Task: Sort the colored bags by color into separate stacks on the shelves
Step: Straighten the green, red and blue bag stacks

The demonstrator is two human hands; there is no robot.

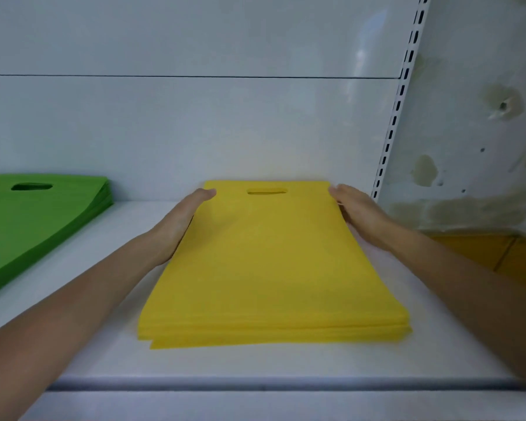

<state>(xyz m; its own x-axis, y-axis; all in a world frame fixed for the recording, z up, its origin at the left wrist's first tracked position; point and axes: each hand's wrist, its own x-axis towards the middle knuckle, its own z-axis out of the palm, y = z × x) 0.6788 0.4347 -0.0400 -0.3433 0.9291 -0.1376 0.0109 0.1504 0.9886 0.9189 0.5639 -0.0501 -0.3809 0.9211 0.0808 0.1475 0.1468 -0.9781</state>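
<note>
green stack: over at the left edge of the frame I've got a pile of green bags (37, 220) lying flat on the shelf, handle cutout (31, 186) at the far end. It's well apart from everything else.
shelf: white shelf board (255, 364), with a grey strip running along its front lip near the bottom of the frame.
back panel: plain white panel (195, 123) behind it all, one horizontal seam across the upper part.
slotted rail: white upright with black slots (398, 104) running down the upper right.
wall: blotchy, patched wall (474, 132) to the right of the rail.
yellow-brown surface: (480, 250) peeks out at mid right, past the shelf end. Can't tell what it is.
left hand: the left hand (182, 220) is flat, fingers straight and together, pressed along the left edge of the yellow pile, tips near its far corner. Gripping nothing.
yellow stack: yellow bags (271, 268) dead centre on the shelf, lower layers poking out a little at the near edge.
right hand: the right hand (359, 214) is the same deal, flat against the pile's right edge near the far corner.
</note>
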